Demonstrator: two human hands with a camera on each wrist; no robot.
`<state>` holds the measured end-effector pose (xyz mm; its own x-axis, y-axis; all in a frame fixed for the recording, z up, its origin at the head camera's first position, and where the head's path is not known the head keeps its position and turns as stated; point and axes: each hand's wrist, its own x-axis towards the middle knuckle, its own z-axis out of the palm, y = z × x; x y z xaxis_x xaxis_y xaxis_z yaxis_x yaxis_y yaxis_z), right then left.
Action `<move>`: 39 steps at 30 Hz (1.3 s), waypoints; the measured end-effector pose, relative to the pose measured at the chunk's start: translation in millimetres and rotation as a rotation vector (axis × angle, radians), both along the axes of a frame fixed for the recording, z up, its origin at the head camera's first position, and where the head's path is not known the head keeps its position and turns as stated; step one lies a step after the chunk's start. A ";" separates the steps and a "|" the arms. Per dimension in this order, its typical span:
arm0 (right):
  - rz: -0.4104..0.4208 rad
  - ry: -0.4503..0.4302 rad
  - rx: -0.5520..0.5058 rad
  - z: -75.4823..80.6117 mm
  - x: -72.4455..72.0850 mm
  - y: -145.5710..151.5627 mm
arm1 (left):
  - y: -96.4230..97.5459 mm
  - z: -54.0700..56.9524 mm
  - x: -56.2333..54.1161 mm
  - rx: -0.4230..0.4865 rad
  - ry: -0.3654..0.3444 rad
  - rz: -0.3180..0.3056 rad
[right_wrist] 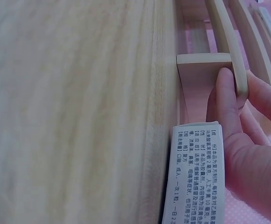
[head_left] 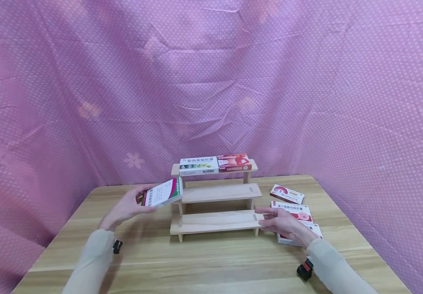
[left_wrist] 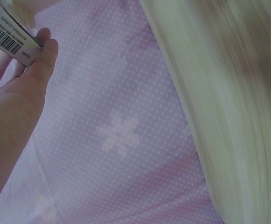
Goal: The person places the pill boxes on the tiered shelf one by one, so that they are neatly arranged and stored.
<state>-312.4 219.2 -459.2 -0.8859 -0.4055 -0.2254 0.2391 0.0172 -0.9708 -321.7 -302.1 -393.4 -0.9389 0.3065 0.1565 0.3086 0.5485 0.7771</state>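
Observation:
In the head view my left hand [head_left: 128,207] grips a white, green and magenta medicine box [head_left: 163,192] by its left end, tilted in the air left of the middle tier. The left wrist view shows the barcode end of this medicine box [left_wrist: 9,36] between thumb and fingers. My right hand [head_left: 284,223] pinches the right end of the lowest board of a three-tier wooden display rack [head_left: 219,221]. From the right wrist, the thumb and fingers of that hand [right_wrist: 252,149] lie on opposite faces of the board [right_wrist: 226,39].
A white-green medicine box [head_left: 199,165] and a red medicine box [head_left: 234,162] lie on the top tier. Right of the rack are a small red-white box [head_left: 287,194] and other boxes [head_left: 295,210], partly behind my right hand. A pink dotted cloth [head_left: 211,81] hangs behind the wooden table [head_left: 211,265].

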 end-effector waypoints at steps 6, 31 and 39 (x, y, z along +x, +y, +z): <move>-0.004 0.005 0.008 0.2 0.8 -0.5 | 17.6 0.9 1.2 -0.033 0.036 -0.007; -0.016 -0.024 -0.006 -1.0 -0.3 1.1 | 84.3 -9.4 -4.8 -0.048 0.163 0.050; -0.005 -0.017 -0.010 -1.4 -0.1 1.1 | 95.7 -15.9 -8.8 0.009 0.137 0.097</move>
<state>-312.5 220.3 -460.6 -0.8839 -0.4036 -0.2365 0.2557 0.0063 -0.9667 -330.5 -206.4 -409.2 -0.9335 0.2137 0.2880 0.3585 0.5738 0.7364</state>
